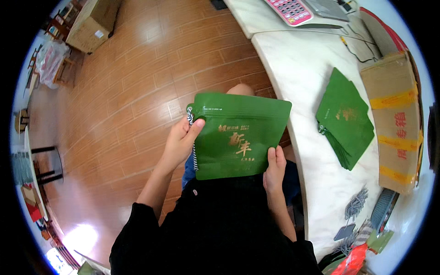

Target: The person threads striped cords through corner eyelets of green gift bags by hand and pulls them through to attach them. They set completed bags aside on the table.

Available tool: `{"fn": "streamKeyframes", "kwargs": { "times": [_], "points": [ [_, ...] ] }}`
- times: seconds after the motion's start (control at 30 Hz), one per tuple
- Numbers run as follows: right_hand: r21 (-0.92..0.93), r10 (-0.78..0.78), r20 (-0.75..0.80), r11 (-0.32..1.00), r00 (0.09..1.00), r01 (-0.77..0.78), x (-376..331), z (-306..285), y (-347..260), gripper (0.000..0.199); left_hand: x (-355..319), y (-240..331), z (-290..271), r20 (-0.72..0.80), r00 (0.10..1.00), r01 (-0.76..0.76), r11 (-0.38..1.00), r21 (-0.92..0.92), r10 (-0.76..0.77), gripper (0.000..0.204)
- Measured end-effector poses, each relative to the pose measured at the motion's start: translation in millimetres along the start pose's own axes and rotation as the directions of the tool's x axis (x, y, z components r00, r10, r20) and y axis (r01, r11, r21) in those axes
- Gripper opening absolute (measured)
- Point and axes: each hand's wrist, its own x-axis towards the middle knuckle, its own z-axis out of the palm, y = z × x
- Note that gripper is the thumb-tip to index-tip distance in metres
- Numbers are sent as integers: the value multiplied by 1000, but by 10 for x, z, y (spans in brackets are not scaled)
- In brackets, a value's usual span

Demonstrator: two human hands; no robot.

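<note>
A green pouch with gold lettering is held flat in front of my lap, between both hands. My left hand grips its left edge near the upper corner, thumb on the front. There a black-and-white twisted cord hangs down along the side from a small hole. My right hand pinches the lower right edge, with thumb and finger on the front. To the right, a fanned stack of similar green pouches lies on the white marbled table, several cords or tassels bunched at its lower left.
On the white table stand a taped cardboard box at the right and a pink calculator at the far end. Grey tassels and a red plastic bag lie near the front right. A large carton sits on the tiled floor.
</note>
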Motion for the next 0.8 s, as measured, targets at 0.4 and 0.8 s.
{"fn": "streamKeyframes", "kwargs": {
  "times": [0.4, 0.8],
  "points": [
    [246, -314, -280, 890, 907, 384, -1179, -488, -745, 33, 110, 811, 1377, 358, 918, -121, 980, -159, 171, 41],
    [-73, -73, -997, 821, -22, 566, -2615, -1823, -843, 39, -1027, 668, 3171, 999, 29, -67, 997, 28, -26, 36]
  ]
}}
